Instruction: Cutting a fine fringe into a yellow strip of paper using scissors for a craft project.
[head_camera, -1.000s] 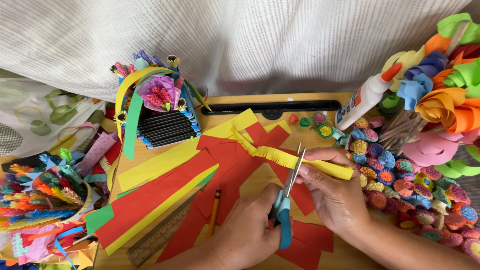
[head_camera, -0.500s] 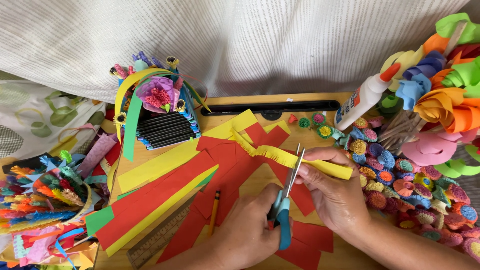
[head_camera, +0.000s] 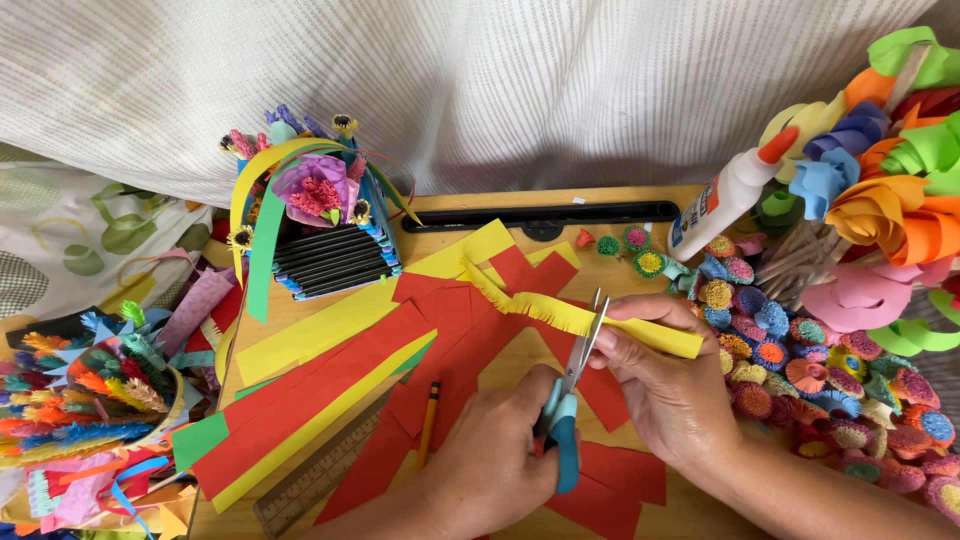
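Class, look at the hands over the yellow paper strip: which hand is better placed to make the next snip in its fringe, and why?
The left hand. It already grips the blue-handled scissors, whose blades sit at the edge of the yellow strip. The right hand is pinching the strip to steady it.

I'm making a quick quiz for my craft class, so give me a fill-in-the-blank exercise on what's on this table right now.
1. The left hand works a pair of ______ with blue handles.
2. The right hand holds a fringed paper strip coloured ______.
3. A pencil lies on ______ paper strips.
4. The glue bottle has an ______ cap.

Missing words: scissors; yellow; red; orange
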